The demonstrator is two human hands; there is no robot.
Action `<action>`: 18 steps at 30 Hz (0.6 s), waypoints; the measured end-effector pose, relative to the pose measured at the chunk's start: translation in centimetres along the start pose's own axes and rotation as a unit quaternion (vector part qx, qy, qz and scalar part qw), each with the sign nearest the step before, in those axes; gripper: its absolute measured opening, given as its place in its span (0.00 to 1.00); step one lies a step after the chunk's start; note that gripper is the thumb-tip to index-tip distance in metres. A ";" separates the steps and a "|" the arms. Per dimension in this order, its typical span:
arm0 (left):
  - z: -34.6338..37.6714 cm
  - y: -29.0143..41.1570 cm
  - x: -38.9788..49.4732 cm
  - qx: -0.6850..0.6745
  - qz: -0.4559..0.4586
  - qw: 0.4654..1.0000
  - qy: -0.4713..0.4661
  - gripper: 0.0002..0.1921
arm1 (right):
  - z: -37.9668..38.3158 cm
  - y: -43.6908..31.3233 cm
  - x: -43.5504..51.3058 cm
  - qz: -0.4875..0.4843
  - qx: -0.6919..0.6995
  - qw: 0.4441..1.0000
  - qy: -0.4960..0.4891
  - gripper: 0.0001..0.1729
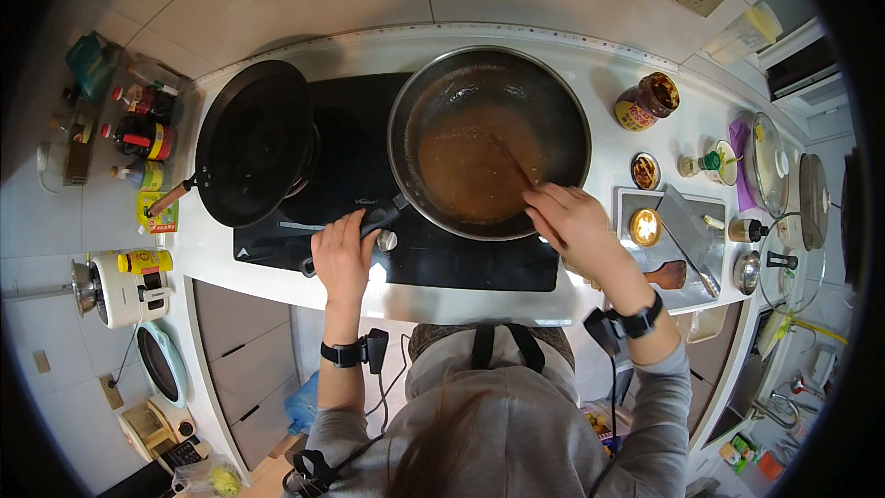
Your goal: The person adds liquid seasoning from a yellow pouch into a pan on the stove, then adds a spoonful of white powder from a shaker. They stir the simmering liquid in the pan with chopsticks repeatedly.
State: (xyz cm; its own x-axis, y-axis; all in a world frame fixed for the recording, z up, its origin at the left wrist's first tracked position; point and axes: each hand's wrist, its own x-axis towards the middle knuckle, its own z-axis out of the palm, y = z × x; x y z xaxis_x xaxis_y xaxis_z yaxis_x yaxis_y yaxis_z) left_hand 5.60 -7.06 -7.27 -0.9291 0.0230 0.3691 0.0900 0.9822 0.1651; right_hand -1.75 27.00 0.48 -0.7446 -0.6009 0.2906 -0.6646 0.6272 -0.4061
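A deep dark wok (487,59) sits on the black induction cooktop (484,266), with brown, cloudy liquid (456,166) in its bottom. My left hand (342,245) is closed around the wok's black handle (377,220), left of a round silver knob (386,241). Over the wok's lower right rim, my right hand (570,221) grips a slim brown wooden utensil (511,162). Its far end dips into the liquid, so I cannot tell its full shape.
A black frying pan (256,145) with a wooden handle tilts at the left. To the right stand an opened sauce jar (646,102) and its lid (645,171). A metal tray (629,202) holds a cleaver (688,228), a small bowl (646,227) and a wooden spatula (667,275).
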 end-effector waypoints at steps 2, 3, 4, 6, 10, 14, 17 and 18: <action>-0.5 -0.1 0.7 0.002 0.012 1.000 -0.006 0.19 | -1.4 -0.7 -1.6 0.025 0.010 0.999 -0.030 0.10; -0.7 0.0 1.1 0.003 0.013 1.000 -0.006 0.20 | -1.4 -1.1 -2.1 -0.007 0.055 0.998 -0.015 0.12; -1.1 0.2 1.3 0.005 0.016 1.000 -0.007 0.20 | -1.0 -1.2 -2.2 -0.022 0.052 0.998 -0.036 0.12; -2.0 0.5 2.0 0.008 0.024 1.000 -0.012 0.20 | 0.2 -1.1 -1.8 -0.042 0.085 0.995 -0.034 0.15; -3.5 0.8 3.0 0.017 0.037 0.999 -0.014 0.20 | 1.5 2.0 1.0 0.004 0.036 0.999 -0.030 0.17; -2.9 0.5 3.2 -0.003 0.023 1.000 -0.017 0.20 | -1.8 2.8 -0.3 0.043 -0.002 0.999 -0.030 0.14; -1.7 0.5 2.2 -0.022 -0.013 0.999 -0.029 0.19 | -2.0 1.6 -1.3 0.003 0.045 0.998 -0.033 0.12; -1.3 0.5 1.8 -0.026 -0.018 0.999 -0.026 0.19 | -1.3 1.3 -1.2 -0.016 0.062 0.997 -0.040 0.12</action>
State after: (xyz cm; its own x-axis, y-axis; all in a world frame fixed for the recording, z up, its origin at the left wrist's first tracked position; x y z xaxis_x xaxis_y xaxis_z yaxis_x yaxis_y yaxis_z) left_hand 4.41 -6.79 -5.36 -0.9491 -0.0019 0.3149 0.0729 0.9715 0.2257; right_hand -1.81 29.14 0.77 -0.7121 -0.6606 0.2377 -0.6721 0.5434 -0.5030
